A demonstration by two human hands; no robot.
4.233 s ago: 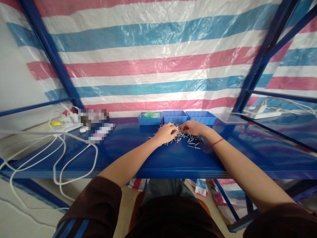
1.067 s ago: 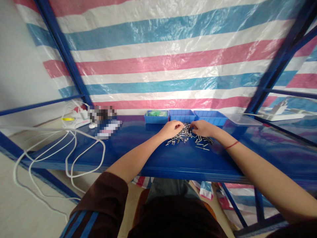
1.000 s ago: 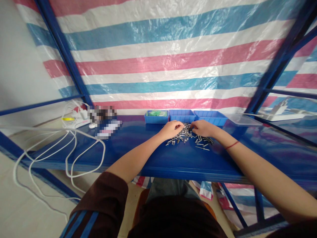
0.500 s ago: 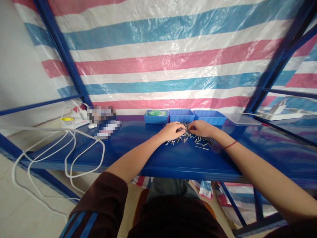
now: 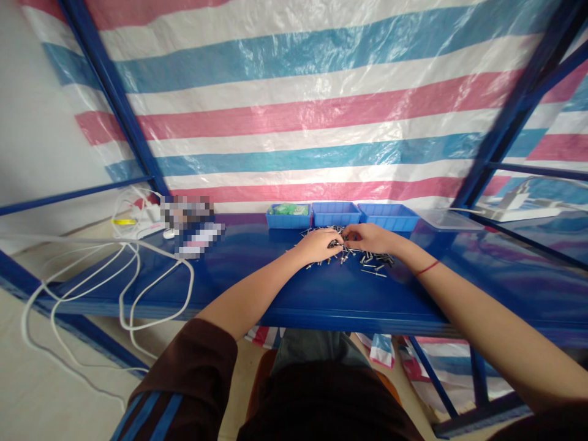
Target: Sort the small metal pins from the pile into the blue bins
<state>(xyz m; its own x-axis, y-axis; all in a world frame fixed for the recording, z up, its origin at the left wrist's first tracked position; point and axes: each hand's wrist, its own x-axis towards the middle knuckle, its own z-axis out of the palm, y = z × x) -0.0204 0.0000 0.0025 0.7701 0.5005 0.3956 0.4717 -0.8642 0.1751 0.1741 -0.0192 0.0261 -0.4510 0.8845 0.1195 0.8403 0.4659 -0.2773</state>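
A loose pile of silvery blind rivets [image 5: 377, 264] with thin pins lies on the blue metal table [image 5: 312, 300]. Over the left part of it, my left hand [image 5: 320, 244] has its fingers curled and thumb drawn in, with rivets at the fingertips. Close by on the right, my right hand [image 5: 370, 237] bends its fingers in a pinch. The two sets of fingertips nearly meet above the pile. Whatever the right fingertips hold is hidden or too small to make out.
Behind the pile stand three blue bins: a left bin [image 5: 275, 222] with green-and-white packaging, a middle bin [image 5: 335, 214] and a right bin [image 5: 390, 217]. A clear plastic lid [image 5: 448, 219] lies at right. White cables [image 5: 124, 300] loop over the table's left end.
My right hand has shifted slightly left, bringing its fingertips closer to my left hand. The left hand has barely moved, and its fingers remain curled.
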